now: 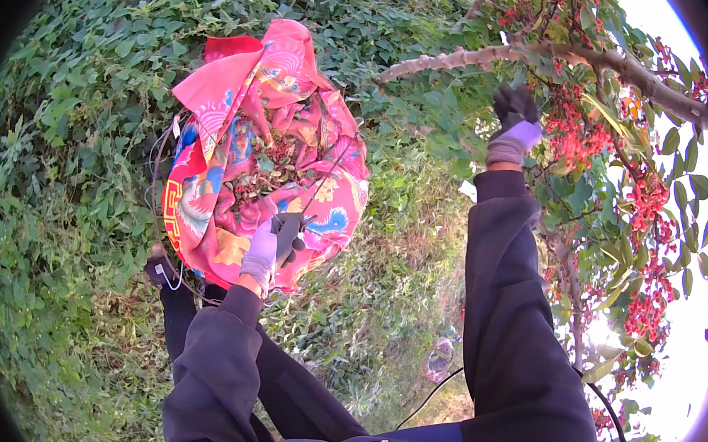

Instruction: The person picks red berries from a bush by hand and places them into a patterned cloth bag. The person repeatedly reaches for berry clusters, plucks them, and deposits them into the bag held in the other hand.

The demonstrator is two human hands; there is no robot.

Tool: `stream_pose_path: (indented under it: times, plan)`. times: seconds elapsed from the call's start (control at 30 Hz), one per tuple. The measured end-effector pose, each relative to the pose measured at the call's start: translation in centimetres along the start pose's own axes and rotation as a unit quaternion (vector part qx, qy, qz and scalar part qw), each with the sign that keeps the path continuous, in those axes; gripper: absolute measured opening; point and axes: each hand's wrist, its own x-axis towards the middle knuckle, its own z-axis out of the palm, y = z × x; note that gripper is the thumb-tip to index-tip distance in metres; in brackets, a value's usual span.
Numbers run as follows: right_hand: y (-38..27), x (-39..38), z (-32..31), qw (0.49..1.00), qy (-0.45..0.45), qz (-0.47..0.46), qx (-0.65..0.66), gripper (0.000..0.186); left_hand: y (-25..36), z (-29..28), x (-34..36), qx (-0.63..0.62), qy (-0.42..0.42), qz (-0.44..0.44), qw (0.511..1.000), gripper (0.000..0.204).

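My left hand (276, 244), in a purple and black glove, is over the lower right part of a red patterned cloth (211, 239). Its fingers are curled closed near a thin dark rod (326, 181) that slants up across the cloth; what they grip is hard to make out. The cloth lines a round basket and holds picked red berry clusters (262, 172) with bits of leaf. Raised at the right, my gloved right hand (516, 121) is beside hanging red berry clusters (576, 130), just below a thick branch (483, 57). Its fingers look bent, their contents hidden.
More red berries (647, 306) and leaves hang along the right. Dense green vines (70, 132) cover the slope at left. A dark shoe (163, 268) and my trouser leg (291, 382) show below the basket. A black cord (613, 416) runs near my right arm.
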Motion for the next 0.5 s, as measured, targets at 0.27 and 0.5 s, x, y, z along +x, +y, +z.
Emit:
stream_pose_path:
  times: [0.27, 0.5]
  plan:
    - [-4.7, -5.3, -0.2, 0.981, -0.064, 0.053, 0.177, 0.041, 2.4, -1.8, 0.6, -0.008, -0.015, -0.013, 1.0, 0.023]
    - [-5.9, -3.5, -1.3, 0.969, -0.014, 0.091, 0.231, 0.033, 4.3, -2.4, 1.2, -0.022, -0.02, -0.026, 0.999, 0.023]
